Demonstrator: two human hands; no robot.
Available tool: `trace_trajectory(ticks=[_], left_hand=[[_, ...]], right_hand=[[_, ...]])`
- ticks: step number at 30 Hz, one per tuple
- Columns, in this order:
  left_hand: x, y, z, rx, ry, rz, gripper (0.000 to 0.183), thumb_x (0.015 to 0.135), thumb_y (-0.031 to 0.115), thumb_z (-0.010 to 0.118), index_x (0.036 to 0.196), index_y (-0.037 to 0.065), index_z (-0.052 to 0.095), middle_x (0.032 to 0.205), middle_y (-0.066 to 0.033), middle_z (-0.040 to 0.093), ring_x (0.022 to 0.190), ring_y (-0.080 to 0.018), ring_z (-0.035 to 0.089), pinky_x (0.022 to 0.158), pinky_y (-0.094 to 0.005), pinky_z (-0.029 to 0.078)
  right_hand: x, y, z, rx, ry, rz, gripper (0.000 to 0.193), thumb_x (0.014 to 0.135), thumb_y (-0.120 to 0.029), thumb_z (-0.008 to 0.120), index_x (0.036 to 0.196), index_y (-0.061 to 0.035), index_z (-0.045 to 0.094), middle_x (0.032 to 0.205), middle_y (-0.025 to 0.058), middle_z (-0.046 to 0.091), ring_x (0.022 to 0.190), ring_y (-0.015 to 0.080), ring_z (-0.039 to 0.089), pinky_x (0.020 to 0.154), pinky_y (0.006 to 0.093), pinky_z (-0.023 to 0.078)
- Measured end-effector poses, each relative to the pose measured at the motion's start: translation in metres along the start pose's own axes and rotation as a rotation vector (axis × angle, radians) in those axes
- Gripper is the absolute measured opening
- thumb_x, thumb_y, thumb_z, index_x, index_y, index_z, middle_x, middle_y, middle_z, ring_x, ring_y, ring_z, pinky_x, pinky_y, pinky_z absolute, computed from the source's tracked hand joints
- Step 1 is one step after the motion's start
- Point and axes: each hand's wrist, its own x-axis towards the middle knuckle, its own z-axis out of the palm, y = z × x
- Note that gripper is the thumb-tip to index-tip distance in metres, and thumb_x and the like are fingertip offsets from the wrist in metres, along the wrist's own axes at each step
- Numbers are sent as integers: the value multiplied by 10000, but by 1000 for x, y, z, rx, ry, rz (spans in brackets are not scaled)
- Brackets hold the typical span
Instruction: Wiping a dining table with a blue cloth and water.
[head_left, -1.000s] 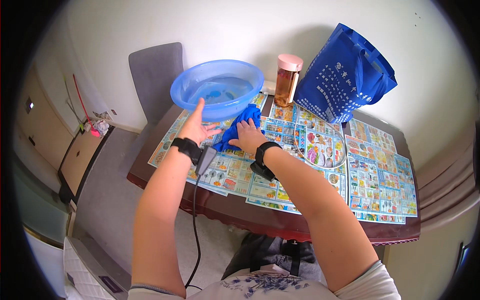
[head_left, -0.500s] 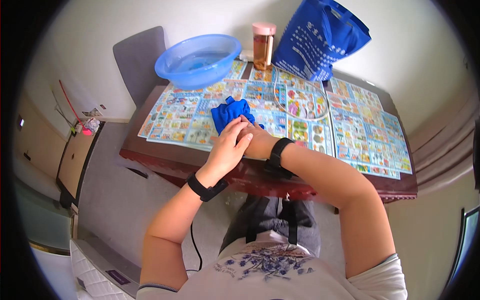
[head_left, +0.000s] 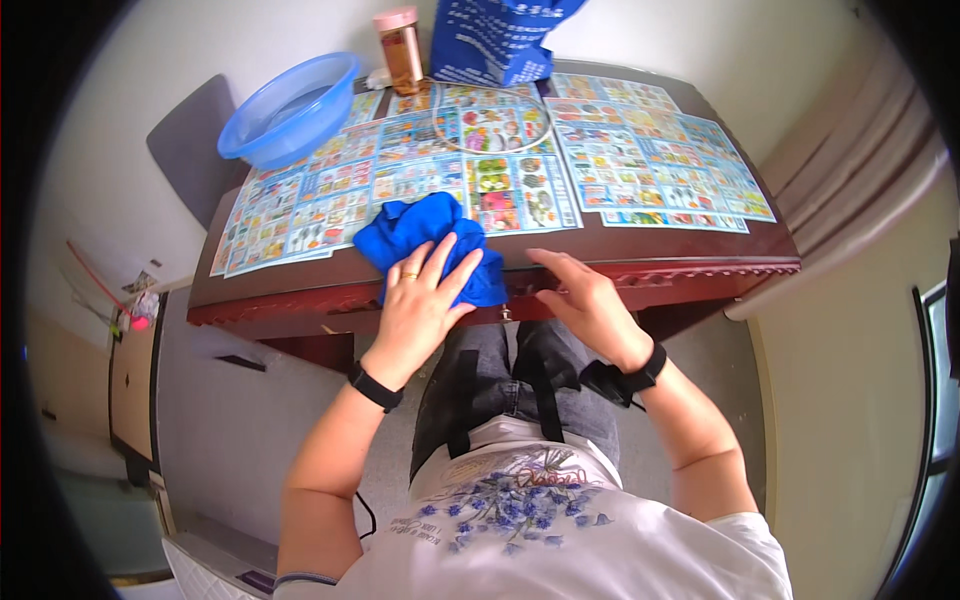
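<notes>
A crumpled bright blue cloth lies near the front edge of the dark red-brown table, partly on the printed sheets, its lower part reaching over the edge. My left hand rests on top of it with fingers spread, a ring on one finger. Apart from the cloth, to its right, my right hand is at the table's front edge. Its fingers are parted and slightly bent, with nothing in them. Each wrist wears a black strap.
Colourful printed sheets cover much of the tabletop. Toward the back stand a blue plastic basin, a pink-lidded bottle of brown liquid and a blue bag. A pale looped cord lies on the sheets. A grey chair stands beyond the left side.
My hands were together on the cloth and are now apart, the right one moved to the right. The cloth has come nearer the front edge and spread out. My view has shifted right.
</notes>
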Motion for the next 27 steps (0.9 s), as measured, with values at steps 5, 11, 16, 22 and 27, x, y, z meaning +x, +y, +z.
trace_trajectory(ticks=[5,11,16,22,27], left_hand=[[19,20,15,2,26,71,600,703,179,721,1268,179,519,1275,-98,477,1180,-306,421,1023,-474,296],[75,96,67,-75,107,255,531,729,203,694,1235,169,538,1276,-106,480,1145,-360,447,977,-534,343],[122,159,98,-163,105,361,373,841,173,500,1208,143,564,1363,-96,437,1139,-393,457,962,-594,321],[119,170,104,-196,188,322,322,823,137,493,1125,86,593,1234,-83,522,1064,-350,484,940,-523,347],[86,132,83,-135,224,251,301,809,131,500,1091,90,595,1196,-73,515,1058,-327,480,945,-502,347]], right_hand=[[-63,12,-29,128,380,282,304,832,11,581,1135,-2,583,1056,135,652,972,188,631,836,281,478],[-105,28,-41,381,568,420,224,880,17,534,1095,32,593,1002,100,661,968,162,625,845,263,468],[-107,29,-46,423,678,420,178,906,2,503,1048,52,598,939,101,660,912,153,625,820,242,466],[-103,28,-45,399,757,437,151,904,14,500,995,55,613,919,83,654,865,136,624,797,234,470],[-87,27,-29,421,710,436,146,904,9,506,994,46,614,919,72,654,858,139,629,787,234,473]])
